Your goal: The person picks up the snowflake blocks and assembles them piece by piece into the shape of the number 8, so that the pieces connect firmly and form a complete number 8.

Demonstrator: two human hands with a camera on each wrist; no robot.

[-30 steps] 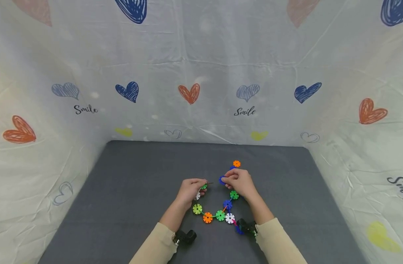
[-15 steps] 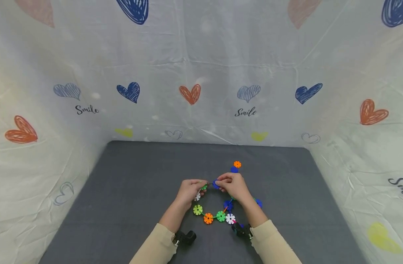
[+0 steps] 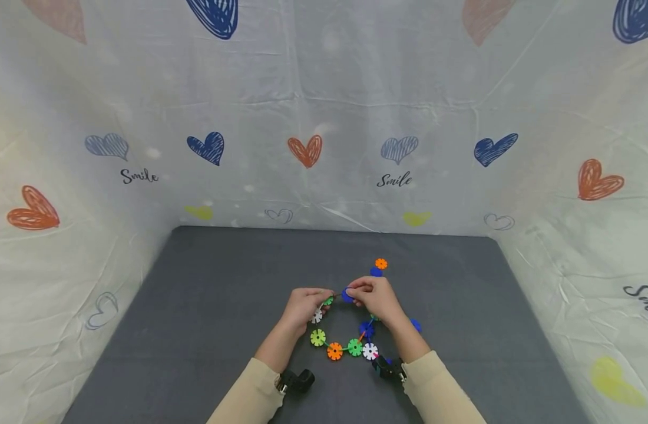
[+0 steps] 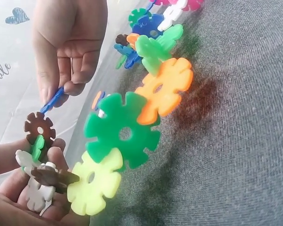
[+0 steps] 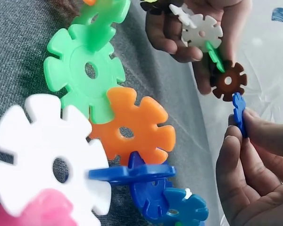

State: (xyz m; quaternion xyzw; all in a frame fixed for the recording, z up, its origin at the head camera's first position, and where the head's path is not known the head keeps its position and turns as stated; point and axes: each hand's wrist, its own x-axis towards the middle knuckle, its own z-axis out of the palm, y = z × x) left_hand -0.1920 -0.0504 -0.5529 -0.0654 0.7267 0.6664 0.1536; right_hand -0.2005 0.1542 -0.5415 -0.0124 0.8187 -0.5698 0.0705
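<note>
Notched plastic snowflake discs are joined edge to edge in a chain curving between the two hands. My left hand (image 3: 304, 307) pinches a green disc (image 5: 215, 56) at the chain's left end; white discs (image 5: 203, 34) lie against its fingers. A brown disc (image 5: 229, 81) sticks out from the green one. Between thumb and fingers, my right hand (image 3: 377, 298) pinches a blue disc (image 5: 239, 113). The blue disc's edge meets the brown disc's rim, at an angle to it; how deep the slots mesh cannot be seen. The right wrist hides part of the chain.
The chain's lower part, with a yellow-green disc (image 3: 317, 337), an orange disc (image 3: 334, 351) and a white disc (image 3: 370, 351), lies on the dark grey tabletop (image 3: 239, 265). An orange disc (image 3: 381, 264) lies beyond my right hand. A heart-printed curtain (image 3: 345, 118) surrounds the table.
My right hand has moved left and slightly nearer, bringing the blue disc from apart to the brown disc. During the last half second both hands have stayed almost still.
</note>
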